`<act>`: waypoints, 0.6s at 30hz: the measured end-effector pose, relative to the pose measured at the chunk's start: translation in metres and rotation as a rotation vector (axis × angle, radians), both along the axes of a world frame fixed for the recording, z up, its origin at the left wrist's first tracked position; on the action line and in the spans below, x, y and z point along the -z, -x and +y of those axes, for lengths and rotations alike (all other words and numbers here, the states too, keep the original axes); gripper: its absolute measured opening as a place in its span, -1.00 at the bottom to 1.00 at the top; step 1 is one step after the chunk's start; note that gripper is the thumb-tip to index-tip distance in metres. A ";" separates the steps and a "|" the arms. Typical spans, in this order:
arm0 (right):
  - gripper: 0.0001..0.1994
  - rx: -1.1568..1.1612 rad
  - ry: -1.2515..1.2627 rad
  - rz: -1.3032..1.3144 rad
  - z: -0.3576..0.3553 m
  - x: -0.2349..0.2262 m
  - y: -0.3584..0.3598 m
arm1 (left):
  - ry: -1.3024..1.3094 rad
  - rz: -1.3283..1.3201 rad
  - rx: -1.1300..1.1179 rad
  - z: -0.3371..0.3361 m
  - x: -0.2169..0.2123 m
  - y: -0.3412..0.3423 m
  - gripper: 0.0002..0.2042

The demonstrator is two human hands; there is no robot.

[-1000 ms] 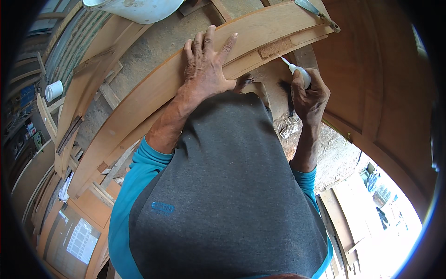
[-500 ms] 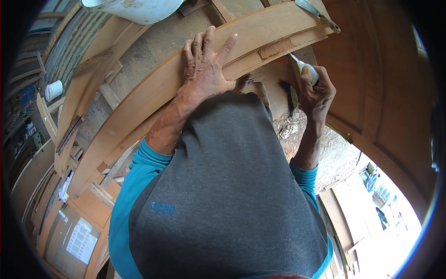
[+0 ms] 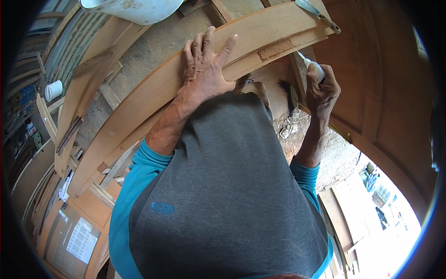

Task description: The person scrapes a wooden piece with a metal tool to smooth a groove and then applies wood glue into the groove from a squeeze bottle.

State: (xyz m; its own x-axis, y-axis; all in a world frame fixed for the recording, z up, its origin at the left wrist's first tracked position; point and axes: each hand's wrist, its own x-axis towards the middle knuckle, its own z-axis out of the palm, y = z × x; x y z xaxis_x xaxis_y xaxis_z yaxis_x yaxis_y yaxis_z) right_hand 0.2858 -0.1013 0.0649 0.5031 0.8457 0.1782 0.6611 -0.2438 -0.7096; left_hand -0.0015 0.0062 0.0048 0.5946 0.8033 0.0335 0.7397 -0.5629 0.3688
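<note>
A long wooden board [image 3: 134,100] lies across in front of me, bent by the lens. My left hand [image 3: 204,69] rests on it with the fingers spread, holding nothing. In the board's near edge is a shallow rectangular recess [image 3: 275,49] with brown, sawdust-like material in it. My right hand [image 3: 324,95] is closed around a small white squeeze bottle [image 3: 318,71]. The bottle's thin nozzle points up and left toward the board's edge, right of the recess; whether it touches cannot be made out. A putty knife [image 3: 320,15] lies on the board's far right end.
A white bucket [image 3: 153,11] stands beyond the board. A large brown wooden panel [image 3: 385,83] rises on the right. A dark-bristled brush [image 3: 292,97] lies below the board, left of my right hand. Wood pieces and a white cup-like container [image 3: 54,90] are at the left.
My right hand and the squeeze bottle have moved slightly to the right, away from the recess. My left hand has stayed in place on the board.
</note>
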 end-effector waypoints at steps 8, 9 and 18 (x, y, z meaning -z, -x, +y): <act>-0.80 0.019 -0.017 -0.029 0.004 -0.002 -0.003 | -0.004 0.004 -0.003 0.000 -0.002 -0.001 0.21; -0.80 0.017 -0.016 -0.030 0.005 -0.002 -0.004 | -0.004 0.006 -0.005 0.000 -0.001 -0.001 0.21; -0.80 0.003 0.001 -0.048 0.004 -0.004 -0.001 | 0.006 -0.016 0.000 0.000 -0.001 -0.001 0.23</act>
State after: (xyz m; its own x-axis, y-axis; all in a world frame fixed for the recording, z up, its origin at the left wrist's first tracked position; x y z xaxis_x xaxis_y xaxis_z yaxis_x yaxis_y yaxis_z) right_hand 0.2872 -0.0977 0.0693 0.4968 0.8443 0.2009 0.6934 -0.2468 -0.6770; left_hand -0.0006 0.0062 0.0057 0.5941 0.8035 0.0382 0.7337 -0.5607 0.3837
